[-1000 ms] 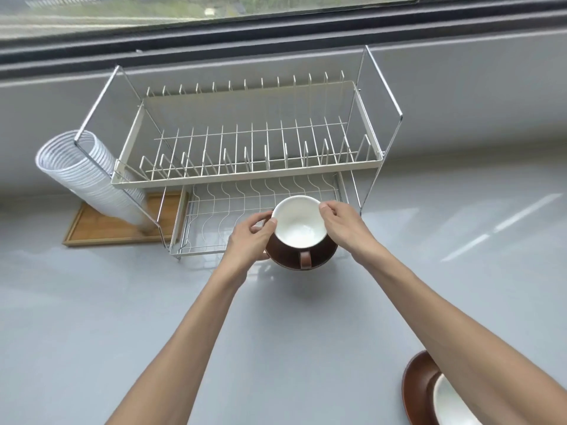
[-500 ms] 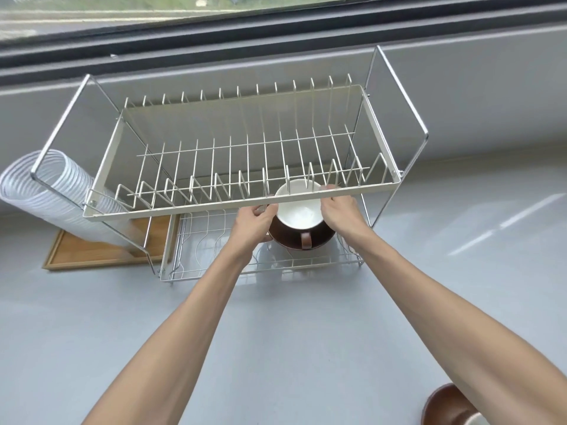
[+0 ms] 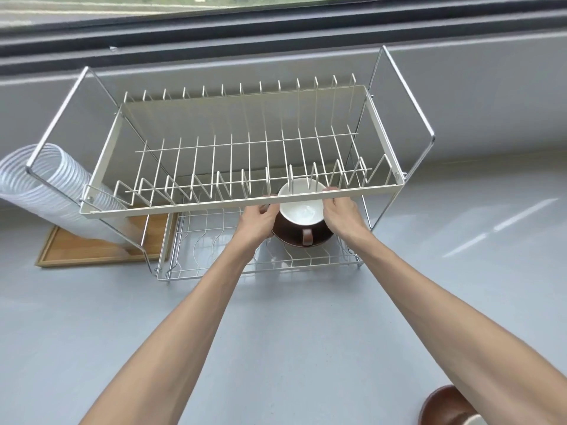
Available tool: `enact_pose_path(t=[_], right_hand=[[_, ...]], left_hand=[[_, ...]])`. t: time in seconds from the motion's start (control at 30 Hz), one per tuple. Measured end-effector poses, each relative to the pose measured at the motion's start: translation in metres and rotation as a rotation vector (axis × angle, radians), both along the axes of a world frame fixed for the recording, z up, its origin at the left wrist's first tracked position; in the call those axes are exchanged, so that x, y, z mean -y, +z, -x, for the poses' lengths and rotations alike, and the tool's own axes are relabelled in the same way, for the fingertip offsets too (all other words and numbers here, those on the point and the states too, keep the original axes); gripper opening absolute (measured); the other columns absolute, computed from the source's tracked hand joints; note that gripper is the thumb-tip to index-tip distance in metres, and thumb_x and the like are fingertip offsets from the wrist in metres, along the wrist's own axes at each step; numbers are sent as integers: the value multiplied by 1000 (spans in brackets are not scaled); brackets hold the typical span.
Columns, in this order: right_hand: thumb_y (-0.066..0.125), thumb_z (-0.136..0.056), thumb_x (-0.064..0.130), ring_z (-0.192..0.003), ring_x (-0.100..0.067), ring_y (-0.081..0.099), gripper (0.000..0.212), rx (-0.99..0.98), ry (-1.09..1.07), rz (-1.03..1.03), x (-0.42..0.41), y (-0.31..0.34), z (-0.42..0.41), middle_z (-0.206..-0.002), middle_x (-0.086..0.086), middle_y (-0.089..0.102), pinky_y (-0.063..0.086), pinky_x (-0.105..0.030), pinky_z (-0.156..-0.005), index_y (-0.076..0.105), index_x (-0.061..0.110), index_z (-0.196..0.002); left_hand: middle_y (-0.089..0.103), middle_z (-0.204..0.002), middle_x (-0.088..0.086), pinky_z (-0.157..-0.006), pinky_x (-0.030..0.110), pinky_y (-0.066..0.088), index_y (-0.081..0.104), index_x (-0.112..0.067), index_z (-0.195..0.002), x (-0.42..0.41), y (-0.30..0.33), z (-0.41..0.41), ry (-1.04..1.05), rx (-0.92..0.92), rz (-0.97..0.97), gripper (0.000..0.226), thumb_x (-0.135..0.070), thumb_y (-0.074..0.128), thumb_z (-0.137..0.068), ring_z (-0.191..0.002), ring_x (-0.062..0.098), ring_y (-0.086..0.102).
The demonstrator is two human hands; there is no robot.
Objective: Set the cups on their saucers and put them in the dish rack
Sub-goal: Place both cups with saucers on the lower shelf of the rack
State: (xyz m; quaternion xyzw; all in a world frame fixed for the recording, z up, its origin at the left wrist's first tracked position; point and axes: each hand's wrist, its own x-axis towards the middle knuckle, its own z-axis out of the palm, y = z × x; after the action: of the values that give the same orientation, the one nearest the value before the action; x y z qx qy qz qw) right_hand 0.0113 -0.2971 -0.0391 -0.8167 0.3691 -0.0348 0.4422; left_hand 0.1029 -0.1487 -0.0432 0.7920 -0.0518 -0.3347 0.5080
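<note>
A brown cup with a white inside [image 3: 302, 210] stands on a brown saucer [image 3: 288, 239], its handle towards me. My left hand [image 3: 256, 222] and my right hand [image 3: 342, 214] grip the saucer's two sides. They hold it over the lower wire shelf of the two-tier dish rack [image 3: 214, 207], under the upper shelf's front rail. That rail hides the cup's far rim and my fingertips. A second brown saucer with a cup [image 3: 445, 407] shows at the bottom right, partly behind my right forearm.
A stack of clear plastic cups [image 3: 43, 185] leans on its side over a wooden tray [image 3: 92, 250] left of the rack. The rack stands on a grey counter [image 3: 306, 348] against a low grey wall below a window.
Both hands have carried the cup and saucer forward from in front of the rack to under its upper shelf. The view has closed in on the rack.
</note>
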Motion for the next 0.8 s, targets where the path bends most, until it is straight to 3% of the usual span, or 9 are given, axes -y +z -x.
enact_pose_path(t=[0.1, 0.2, 0.33, 0.53, 0.6, 0.73, 0.8], right_hand=[[26, -104, 22, -91, -32, 52, 36, -24, 8, 3, -3, 1, 6, -92, -13, 58, 38, -38, -77, 54, 2, -92], [28, -107, 28, -111, -33, 53, 37, -34, 60, 25, -7, 7, 16, -119, -15, 58, 34, -34, -83, 54, 2, -117], [34, -105, 26, -128, -33, 49, 39, -18, 124, 53, -15, 14, 34, -140, -13, 55, 37, -36, -96, 47, 9, -137], [42, -101, 32, -132, -35, 48, 48, -181, 266, 220, -26, 25, 67, -141, -16, 56, 40, -42, -106, 46, 9, -143], [43, -101, 35, -133, -32, 49, 49, -237, 341, 289, -30, 31, 81, -143, -12, 56, 41, -43, -106, 45, 13, -145], [41, -101, 36, -123, -32, 54, 41, -325, 434, 494, -41, 36, 117, -135, -7, 57, 47, -44, -94, 51, 19, -136], [41, -100, 36, -126, -32, 51, 42, -327, 434, 585, -48, 36, 137, -137, -8, 54, 45, -45, -97, 49, 19, -138]], left_hand=[[60, -106, 0, -89, 44, 56, 64, -24, -104, -2, 7, 6, -51, 63, -44, 20, -37, 50, -98, -90, 22, 58], [59, -119, -2, -90, 44, 55, 55, -23, -137, -9, 11, 12, -126, 112, -95, 39, -34, 48, -101, -97, 20, 58], [61, -124, 4, -96, 42, 52, 54, -19, -142, -22, 13, 24, -232, 156, -158, 45, -33, 50, -100, -109, 23, 60], [63, -132, 2, -95, 34, 49, 51, -24, -143, -34, 25, 48, -449, 183, -265, 45, -40, 49, -100, -114, 26, 62], [61, -137, 1, -103, 36, 47, 50, -27, -144, -37, 31, 58, -553, 296, -352, 47, -43, 48, -100, -122, 24, 59], [59, -142, 5, -102, 39, 45, 47, -30, -144, -43, 41, 88, -753, 638, -626, 47, -44, 42, -100, -129, 28, 54], [58, -141, 7, -104, 43, 41, 46, -28, -144, -46, 40, 106, -803, 764, -722, 48, -45, 40, -100, -129, 30, 54]])
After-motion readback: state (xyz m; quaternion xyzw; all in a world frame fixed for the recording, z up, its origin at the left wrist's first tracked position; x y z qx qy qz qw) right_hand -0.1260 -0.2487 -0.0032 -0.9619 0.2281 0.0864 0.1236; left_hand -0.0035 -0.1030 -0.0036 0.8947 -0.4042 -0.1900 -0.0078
